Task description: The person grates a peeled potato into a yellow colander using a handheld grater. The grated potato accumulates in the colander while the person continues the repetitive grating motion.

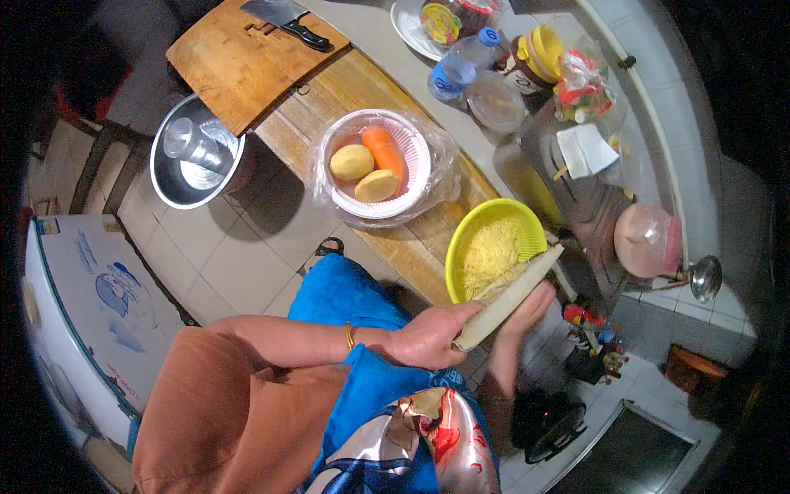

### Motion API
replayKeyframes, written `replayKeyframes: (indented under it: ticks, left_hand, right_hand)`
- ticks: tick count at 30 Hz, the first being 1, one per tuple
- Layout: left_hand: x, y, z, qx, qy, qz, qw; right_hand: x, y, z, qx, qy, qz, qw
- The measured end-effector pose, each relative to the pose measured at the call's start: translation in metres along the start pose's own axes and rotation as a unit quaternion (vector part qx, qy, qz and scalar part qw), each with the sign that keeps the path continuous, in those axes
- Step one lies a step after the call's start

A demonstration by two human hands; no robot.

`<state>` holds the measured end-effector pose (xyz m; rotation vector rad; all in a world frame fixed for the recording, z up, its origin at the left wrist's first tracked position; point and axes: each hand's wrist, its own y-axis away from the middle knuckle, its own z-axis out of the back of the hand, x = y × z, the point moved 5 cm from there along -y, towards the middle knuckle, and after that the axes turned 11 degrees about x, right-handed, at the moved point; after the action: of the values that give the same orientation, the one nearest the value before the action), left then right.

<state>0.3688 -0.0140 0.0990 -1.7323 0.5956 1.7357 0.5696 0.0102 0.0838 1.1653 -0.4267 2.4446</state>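
Observation:
My left hand (pixel 432 333) is closed around the lower end of a long, flat, pale board (pixel 509 297), which is held tilted on its edge. My right hand (pixel 524 312), slightly blurred, lies against the board's far side with fingers extended; whether it grips is unclear. The board's upper end overlaps the rim of a yellow-green plastic basket (pixel 455 247). Pale yellow shreds (pixel 494 250) fill much of the basket. Left of it, a white ribbed plate (pixel 419 145) in clear plastic film bears two peeled potatoes (pixel 352 162) and a peeled orange carrot (pixel 382 148).
A cleaver (pixel 287 21) lies on a wooden cutting board (pixel 247 62) at the bench's far end. Below stands a metal basin (pixel 162 179) with a clear plastic container. A water bottle (pixel 460 68), lidded tub (pixel 495 102) and jars crowd the back counter. A ladle (pixel 705 279) hangs right.

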Motion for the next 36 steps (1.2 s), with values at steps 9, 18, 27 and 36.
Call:
replayKeyframes:
  ticks: [9,18,27,36]
  left_hand:
    - [-0.004,-0.004,0.005,-0.022,-0.005,0.010,1.000]
    - [-0.004,-0.003,0.001,-0.015,0.013,0.021,1.000]
    - [-0.010,-0.002,-0.004,0.019,0.007,-0.004,1.000]
    - [-0.018,-0.007,-0.008,0.065,0.020,-0.019,0.998]
  right_hand:
    - [0.016,0.020,-0.006,0.018,-0.017,0.072,0.997]
    - [0.015,0.025,-0.008,0.094,0.058,0.107,0.988]
    - [-0.055,-0.022,0.017,0.053,-0.092,-0.077,0.991]
    - [-0.074,-0.039,0.035,-0.021,-0.177,-0.100,0.979]
